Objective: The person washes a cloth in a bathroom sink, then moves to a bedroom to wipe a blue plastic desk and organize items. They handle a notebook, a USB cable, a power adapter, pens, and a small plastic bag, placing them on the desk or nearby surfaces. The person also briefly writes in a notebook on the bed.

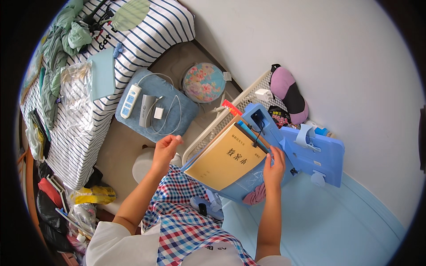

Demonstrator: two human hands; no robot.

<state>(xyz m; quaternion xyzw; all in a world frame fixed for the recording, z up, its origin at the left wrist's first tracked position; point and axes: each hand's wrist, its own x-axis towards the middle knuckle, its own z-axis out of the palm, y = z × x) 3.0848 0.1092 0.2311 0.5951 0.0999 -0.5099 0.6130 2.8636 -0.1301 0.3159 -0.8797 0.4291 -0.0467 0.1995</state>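
Note:
My left hand (pixel 166 154) is raised over the floor, left of a tan-covered notebook (pixel 226 156), its thumb and fingertips together; whether something thin is between them cannot be told. My right hand (pixel 274 164) is at the notebook's right edge, fingers slightly bent; firm contact is unclear. Under the notebook lie more books and a blue board (pixel 246 186) with white scribbles. A black clip with a cord (pixel 255 143) rests at the notebook's upper corner. A pink cloth (pixel 255 194) lies on the board's lower edge.
A white mesh rack (pixel 213 133) holds a charger (pixel 264 94) and a pink-black cap (pixel 289 94). Left, a blue cushion (pixel 133 114) carries a power strip (pixel 130 101) and cable. Beyond are a floral round stool (pixel 203 83), a striped bed (pixel 166 20) and bags on the floor.

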